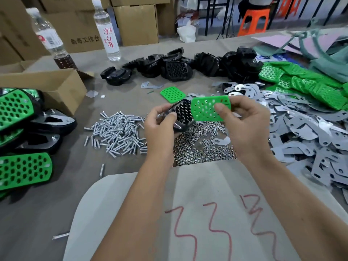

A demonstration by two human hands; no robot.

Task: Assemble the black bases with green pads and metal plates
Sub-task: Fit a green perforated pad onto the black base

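Far left, finished assemblies [17,140] stacked green-side up beside a cardboard box [56,87], likely parked there as the done pile. Two water bottles [106,29] stand at the back of the counter [47,204]. Loose screws [116,132] heaped just left of the hands, nuts [203,146] heaped under them, both within easy reach for fastening. Left hand [160,129] grips a black base [181,114], fingers curled round it, spiked face tilted up toward the right so the pad can go on. Right hand [244,121] pinches a green pad [211,108], thumb on its face, held up touching the base's right edge; looks like lining holes up with spikes, pad not yet seated. Spare green pad [172,94] lies flat just behind. Black bases pile [188,66] across the back centre. Metal plates [310,132] spread in a big heap at right, green pads pile [301,83] behind them, right-hand supply. Judged step: fitting pad to base; plate and screws to come.
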